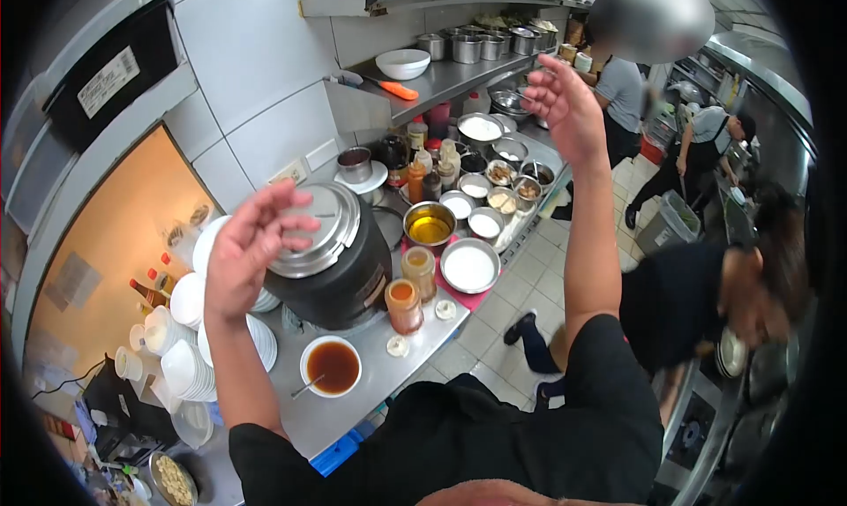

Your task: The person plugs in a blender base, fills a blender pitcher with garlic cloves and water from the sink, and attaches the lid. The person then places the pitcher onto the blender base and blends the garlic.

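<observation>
Both of my hands are raised in the air above the counter. My left hand (256, 248) is in front of the lidded black pot (340, 268), its fingers apart and nothing in it. My right hand (567, 109) is up near the steel shelf (450, 78), fingers spread and slightly curled, holding nothing. Below, on the steel counter (340, 427), a white bowl of red-brown liquid (331, 367) has a spoon in it. Beside the pot stand a jar of orange sauce (404, 307), a jar of yellowish contents (418, 272) and a pan of yellow oil (430, 226).
Bowls of white powder (469, 266), several small bowls and sauce bottles (416, 181) crowd the counter. Stacked white bowls (187, 365) stand at left. A person in dark clothes (675, 303) is close at right; others work farther back near a grey bin (669, 224).
</observation>
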Demonstrator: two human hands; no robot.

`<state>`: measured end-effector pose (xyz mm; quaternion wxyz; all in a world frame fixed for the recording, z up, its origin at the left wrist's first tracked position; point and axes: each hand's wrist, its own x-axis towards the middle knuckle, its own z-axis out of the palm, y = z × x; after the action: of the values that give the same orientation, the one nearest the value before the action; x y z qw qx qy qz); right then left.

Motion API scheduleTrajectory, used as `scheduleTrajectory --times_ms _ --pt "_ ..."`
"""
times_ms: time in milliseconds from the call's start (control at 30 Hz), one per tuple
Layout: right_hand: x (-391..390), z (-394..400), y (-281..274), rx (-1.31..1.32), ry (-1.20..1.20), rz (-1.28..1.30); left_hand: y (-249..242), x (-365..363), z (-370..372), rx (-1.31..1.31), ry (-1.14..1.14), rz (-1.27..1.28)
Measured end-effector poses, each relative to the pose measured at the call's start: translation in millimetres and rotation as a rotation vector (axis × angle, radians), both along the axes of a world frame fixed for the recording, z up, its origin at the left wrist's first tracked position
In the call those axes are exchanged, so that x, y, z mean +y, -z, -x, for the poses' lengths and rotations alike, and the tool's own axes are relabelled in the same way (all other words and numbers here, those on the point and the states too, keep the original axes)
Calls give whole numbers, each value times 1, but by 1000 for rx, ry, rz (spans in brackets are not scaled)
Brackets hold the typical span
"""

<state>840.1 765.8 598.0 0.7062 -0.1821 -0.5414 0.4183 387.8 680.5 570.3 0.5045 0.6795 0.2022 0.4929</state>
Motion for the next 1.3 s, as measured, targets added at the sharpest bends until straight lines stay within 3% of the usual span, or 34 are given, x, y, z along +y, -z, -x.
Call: scheduleTrajectory --times_ms 167,267,367,467,567,733,767,800,867,1300 --pt "115 -22 -67 -36 -21 -16 -64 91 -55 -65 -49 40" --pt "195 -21 -110 -64 -48 -72 -102 152 -88 4 -227 6" --pt "329 -24 -141 -194 -129 -37 -142 225 -120 -49 -385 5" --pt "400 5 -185 -352 166 159 -171 307 -135 -125 -489 1" --pt "386 38 -194 -327 172 51 -194 369 -147 -202 -591 65" --pt "428 57 -195 -335 -268 194 -212 416 -175 -491 -564 286" --pt "435 56 -195 -337 -423 220 -219 411 -189 -479 -691 321" --pt "428 56 -197 -340 -579 248 -220 420 -183 -450 -613 320" --pt "418 53 -199 -219 -650 230 -228 432 -179 -416 -559 300" --pt "428 52 -196 -148 -622 237 -228 439 -203 -448 -304 155"
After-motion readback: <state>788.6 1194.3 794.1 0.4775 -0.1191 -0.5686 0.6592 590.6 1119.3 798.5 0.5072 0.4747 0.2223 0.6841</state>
